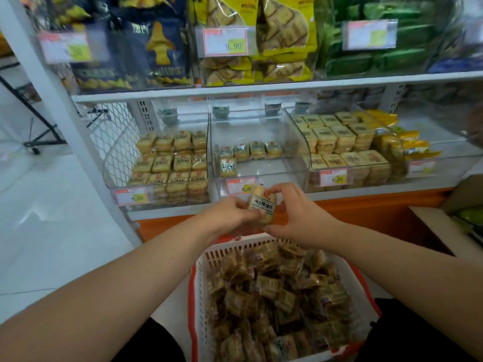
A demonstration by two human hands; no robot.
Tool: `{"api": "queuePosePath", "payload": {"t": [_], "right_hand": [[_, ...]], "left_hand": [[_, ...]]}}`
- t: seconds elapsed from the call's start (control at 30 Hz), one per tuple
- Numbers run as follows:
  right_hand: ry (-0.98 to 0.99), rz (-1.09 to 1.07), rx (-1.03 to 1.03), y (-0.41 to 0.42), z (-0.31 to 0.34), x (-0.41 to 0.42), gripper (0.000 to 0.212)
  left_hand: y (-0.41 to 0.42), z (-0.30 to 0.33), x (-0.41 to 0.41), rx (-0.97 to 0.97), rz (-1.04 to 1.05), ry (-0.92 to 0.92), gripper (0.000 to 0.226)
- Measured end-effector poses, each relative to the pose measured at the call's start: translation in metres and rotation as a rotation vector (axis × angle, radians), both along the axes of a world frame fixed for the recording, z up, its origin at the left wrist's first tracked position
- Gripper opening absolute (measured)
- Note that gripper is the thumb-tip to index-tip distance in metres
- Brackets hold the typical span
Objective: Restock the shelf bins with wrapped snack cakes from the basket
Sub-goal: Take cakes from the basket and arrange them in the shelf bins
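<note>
A white plastic basket [201,280] at the bottom centre is full of wrapped snack cakes [282,296]. Above its far rim, both hands hold a small stack of wrapped cakes [262,205]. My left hand [230,212] grips the stack from the left, and my right hand [300,215] pinches it from the right and top. Just behind stands the clear middle bin [295,142], nearly bare, with a few cakes [251,151] along its back. The left bin [170,165] is packed with stacked cakes.
A right bin [347,150] holds tidy stacks of cakes, with yellow packets [413,142] beside it. Bagged snacks [256,37] fill the upper shelf. Price tags [240,185] front the bins. An open cardboard box [460,212] sits at the right. White floor lies to the left.
</note>
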State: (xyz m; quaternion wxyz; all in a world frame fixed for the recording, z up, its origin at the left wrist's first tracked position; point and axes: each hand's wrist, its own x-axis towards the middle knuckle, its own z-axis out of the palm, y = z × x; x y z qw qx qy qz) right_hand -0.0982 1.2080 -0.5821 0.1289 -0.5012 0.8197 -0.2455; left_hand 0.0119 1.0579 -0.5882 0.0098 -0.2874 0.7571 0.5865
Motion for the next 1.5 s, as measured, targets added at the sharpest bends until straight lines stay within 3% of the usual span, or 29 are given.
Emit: {"api": "queuePosePath", "payload": {"t": [0.13,0.23,0.33,0.4,0.47,0.57,0.73,0.93,1.07,1.13,1.27,1.5], "right_hand": [[-0.027,0.023,-0.064,-0.033,0.004,-0.017,0.075],[-0.004,0.074,-0.096,-0.056,0.014,-0.038,0.074],[-0.105,0.095,-0.091,-0.079,0.03,-0.057,0.068],[-0.179,0.068,-0.089,-0.098,0.036,-0.074,0.062],[-0.207,0.008,-0.109,-0.12,0.04,-0.099,0.06],[-0.115,-0.01,0.073,-0.157,0.029,-0.145,0.063],[0.045,0.109,0.496,-0.203,-0.02,-0.178,0.059],[-0.008,0.133,0.447,-0.224,-0.042,-0.172,0.063],[0.022,0.211,0.452,-0.224,-0.045,-0.162,0.092],[0.105,0.219,0.45,-0.225,-0.045,-0.155,0.097],[0.244,0.193,0.448,-0.232,-0.047,-0.148,0.084],[0.311,0.165,0.445,-0.235,-0.049,-0.142,0.071]], "left_hand": [[-0.026,0.007,-0.012,-0.028,-0.012,0.065,0.025],[-0.044,0.011,-0.026,-0.011,-0.029,0.086,0.039],[-0.062,0.023,-0.036,-0.03,0.023,0.114,0.042],[-0.074,0.029,-0.037,-0.205,0.078,0.139,0.036],[-0.09,0.029,-0.036,-0.51,0.147,0.163,0.029],[-0.107,0.025,-0.031,-0.754,0.234,0.132,0.016],[-0.122,0.011,-0.03,-0.721,0.266,0.058,0.017],[-0.12,0.005,-0.035,-0.736,0.27,0.027,0.027],[-0.116,0.003,-0.037,-0.753,0.271,0.027,0.033],[-0.113,0.004,-0.038,-0.759,0.28,0.019,0.037],[-0.111,0.004,-0.039,-0.759,0.283,0.006,0.039],[-0.109,0.004,-0.038,-0.754,0.278,0.023,0.042]]}}
